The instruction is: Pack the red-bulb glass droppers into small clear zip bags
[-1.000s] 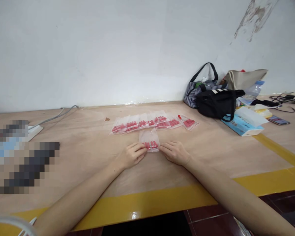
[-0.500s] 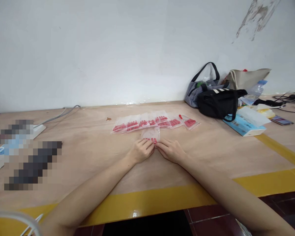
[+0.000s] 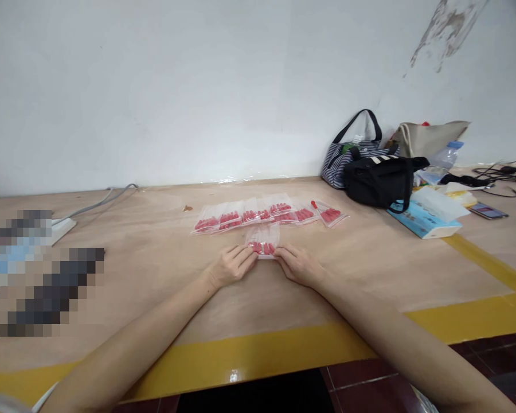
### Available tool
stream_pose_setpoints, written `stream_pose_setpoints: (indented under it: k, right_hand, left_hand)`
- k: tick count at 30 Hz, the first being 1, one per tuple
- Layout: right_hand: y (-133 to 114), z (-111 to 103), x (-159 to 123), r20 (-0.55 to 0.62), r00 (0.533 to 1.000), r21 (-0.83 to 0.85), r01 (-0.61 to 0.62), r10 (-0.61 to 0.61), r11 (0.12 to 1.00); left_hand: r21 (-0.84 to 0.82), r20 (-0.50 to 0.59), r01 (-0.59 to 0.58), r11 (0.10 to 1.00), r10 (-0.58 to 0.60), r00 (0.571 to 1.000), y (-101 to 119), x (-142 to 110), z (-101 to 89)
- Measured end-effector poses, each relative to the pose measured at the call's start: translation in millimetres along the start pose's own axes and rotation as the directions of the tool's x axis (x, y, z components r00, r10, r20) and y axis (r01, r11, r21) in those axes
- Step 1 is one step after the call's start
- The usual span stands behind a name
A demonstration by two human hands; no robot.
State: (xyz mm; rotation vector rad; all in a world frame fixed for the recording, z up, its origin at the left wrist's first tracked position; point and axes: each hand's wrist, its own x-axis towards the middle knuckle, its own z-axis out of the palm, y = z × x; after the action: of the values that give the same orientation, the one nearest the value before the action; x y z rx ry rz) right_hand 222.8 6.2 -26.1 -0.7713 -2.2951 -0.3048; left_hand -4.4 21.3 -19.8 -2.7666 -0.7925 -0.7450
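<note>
A small clear plastic bag with red pieces inside [image 3: 264, 241] lies flat on the wooden table [image 3: 155, 258]. My left hand [image 3: 229, 265] touches its near left corner with curled fingers. My right hand [image 3: 297, 264] presses on its near right corner. Both hands pinch the bag's near edge from either side. Just beyond it, a row of several similar clear bags with red pieces [image 3: 266, 214] lies side by side across the table.
A striped bag [image 3: 343, 156], a black pouch [image 3: 380, 179] and a beige tote [image 3: 430, 137] stand at the back right by the wall. Beside them lie a blue box [image 3: 421, 220], a phone [image 3: 487, 211] and cables [image 3: 505, 172]. A yellow stripe [image 3: 262, 353] marks the table's near edge.
The bag slid a little away from me, up to the row of bags. My hands came together at its near edge, then drew slightly apart to its corners.
</note>
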Motion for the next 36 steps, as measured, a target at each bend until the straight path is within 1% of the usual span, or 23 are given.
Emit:
stream_pose_setpoints:
  k: [4,6,8,10,13,17,18,19,20,21,22,23,24,25,27,28,29,30,32,33,34,35,36]
  right_hand:
    - [1,-2,-1,0.007,0.999,0.053,-0.04,0.04,0.998]
    - [1,-3,-1,-0.003,0.998,0.063,-0.064,0.064,0.996]
    - [1,-3,-2,0.003,0.996,0.084,-0.091,0.091,0.992]
    - [1,-3,-2,0.031,0.991,0.131,-0.133,0.13,0.982]
    - [1,-1,-3,0.08,0.98,0.247,-0.199,0.185,0.948]
    - [2,-7,-4,0.132,0.965,0.432,-0.26,0.225,0.863]
    - [3,-11,-4,0.119,0.96,0.465,-0.28,0.255,0.84]
    - [5,-15,-4,0.085,0.951,0.492,-0.299,0.296,0.818]
    - [8,-20,-4,0.033,0.939,0.516,-0.31,0.343,0.798]
    - [11,-24,-2,-0.029,0.92,0.541,-0.314,0.39,0.78]
    - [16,-28,0,-0.089,0.899,0.565,-0.309,0.429,0.765]
    - [21,-32,3,-0.134,0.878,0.59,-0.301,0.459,0.749]
    - [26,-34,8,-0.16,0.863,0.614,-0.292,0.479,0.733]
    - [32,-35,14,-0.169,0.854,0.636,-0.287,0.492,0.716]
    - [41,-32,30,-0.15,0.85,0.664,-0.293,0.506,0.688]
    - [45,-28,40,-0.132,0.85,0.671,-0.303,0.51,0.677]
    - [49,-21,50,-0.108,0.851,0.671,-0.32,0.515,0.669]
    - [52,-13,60,-0.081,0.852,0.666,-0.34,0.517,0.664]
    - [55,8,80,-0.017,0.848,0.647,-0.396,0.53,0.652]
    - [56,20,90,0.012,0.84,0.635,-0.425,0.543,0.645]
    - [56,32,98,0.049,0.835,0.627,-0.452,0.548,0.634]
    - [55,43,105,0.087,0.832,0.615,-0.477,0.547,0.628]
    - [54,53,111,0.124,0.832,0.601,-0.497,0.541,0.627]
  left_hand:
    - [0.214,-0.089,-0.091,0.972,0.112,0.99,-4,0,-5.5]
    - [0.318,-0.146,-0.11,0.942,0.163,0.976,-3,3,-8.4]
    - [0.387,-0.185,-0.114,0.915,0.199,0.962,-2,6,-10.8]
    - [0.409,-0.201,-0.109,0.906,0.206,0.958,-1,8,-11.9]
    - [0.403,-0.219,-0.098,0.91,0.2,0.955,-4,7,-10.6]
    - [0.387,-0.177,-0.181,0.904,0.266,0.948,-16,1,-10.8]
    - [0.368,-0.172,-0.171,0.914,0.248,0.954,-21,-1,-12.9]
    - [0.346,-0.179,-0.118,0.931,0.189,0.965,-26,-3,-16.1]
    - [0.325,-0.201,-0.009,0.946,0.078,0.976,-33,-5,-20.1]
    - [0.307,-0.229,0.138,0.942,-0.068,0.971,-41,-7,-24.6]
    - [0.296,-0.247,0.288,0.911,-0.218,0.944,-50,-9,-29.0]
    - [0.291,-0.248,0.406,0.866,-0.342,0.906,-59,-11,-32.8]
    - [0.289,-0.2,0.47,0.834,-0.428,0.881,-69,-14,-35.8]
    - [0.281,-0.123,0.501,0.819,-0.487,0.865,-79,-17,-37.5]
    - [0.203,0.049,0.55,0.81,-0.569,0.821,-95,-24,-37.6]
    - [0.146,0.111,0.564,0.813,-0.58,0.807,-102,-27,-36.4]
    - [0.081,0.145,0.57,0.818,-0.575,0.805,-106,-30,-34.8]
    - [0.011,0.153,0.568,0.823,-0.563,0.812,-109,-33,-33.1]
    - [-0.143,0.11,0.565,0.813,-0.554,0.825,-110,-37,-30.6]
    - [-0.245,0.063,0.581,0.777,-0.585,0.809,-109,-38,-29.9]
    - [-0.355,0.008,0.601,0.716,-0.64,0.768,-109,-39,-29.6]
    - [-0.457,-0.047,0.614,0.644,-0.706,0.706,-108,-40,-29.4]
    - [-0.543,-0.1,0.614,0.573,-0.77,0.63,-109,-41,-29.2]
